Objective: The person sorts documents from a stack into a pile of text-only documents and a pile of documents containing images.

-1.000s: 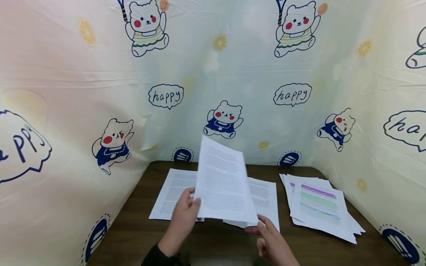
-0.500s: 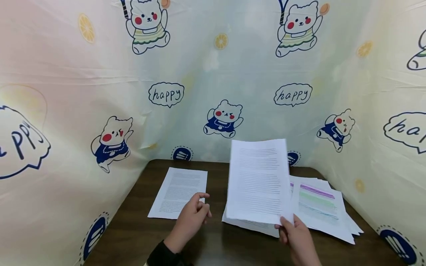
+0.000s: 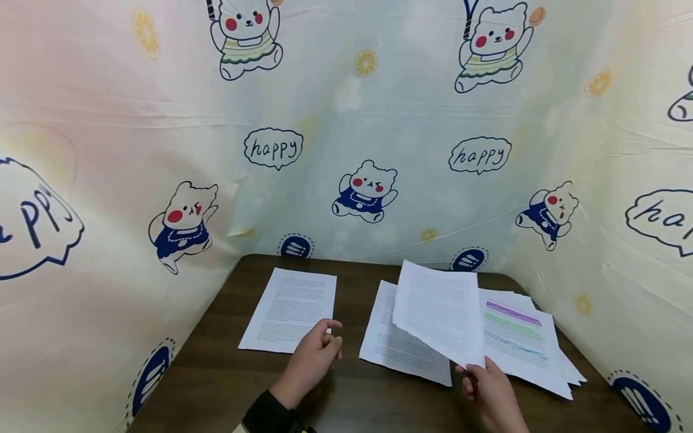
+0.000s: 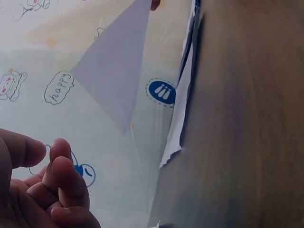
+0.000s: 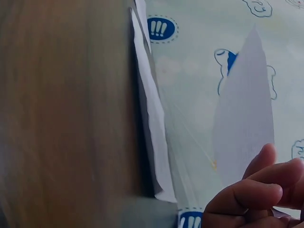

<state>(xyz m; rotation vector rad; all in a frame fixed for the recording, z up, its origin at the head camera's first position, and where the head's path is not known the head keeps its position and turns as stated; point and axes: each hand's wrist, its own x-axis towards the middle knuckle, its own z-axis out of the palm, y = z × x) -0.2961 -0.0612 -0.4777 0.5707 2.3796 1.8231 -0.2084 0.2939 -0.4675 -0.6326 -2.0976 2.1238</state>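
My right hand [image 3: 492, 391] pinches a printed sheet of paper [image 3: 438, 307] by its lower right corner. The sheet is raised and tilted, overlapping the middle printed paper [image 3: 387, 349] and the edge of the highlighted pile in the head view. In the right wrist view the raised sheet [image 5: 244, 114] stands up beyond the fingers. My left hand [image 3: 314, 361] holds nothing, its fingers loosely bent, near the lower right corner of the left printed sheet [image 3: 292, 307]. The left wrist view shows that hand [image 4: 52, 190] with a gap between thumb and fingers.
At the right of the dark wooden table [image 3: 346, 397] lies a fanned pile of papers [image 3: 520, 343], its top sheet marked in purple, green and blue. A patterned curtain [image 3: 325, 90] with bears rises behind the table and along both sides.
Both hands were at the raised sheet earlier; the left has let go. My right hand has carried the sheet rightward, and it now leans lower, uncovering more of the middle paper.
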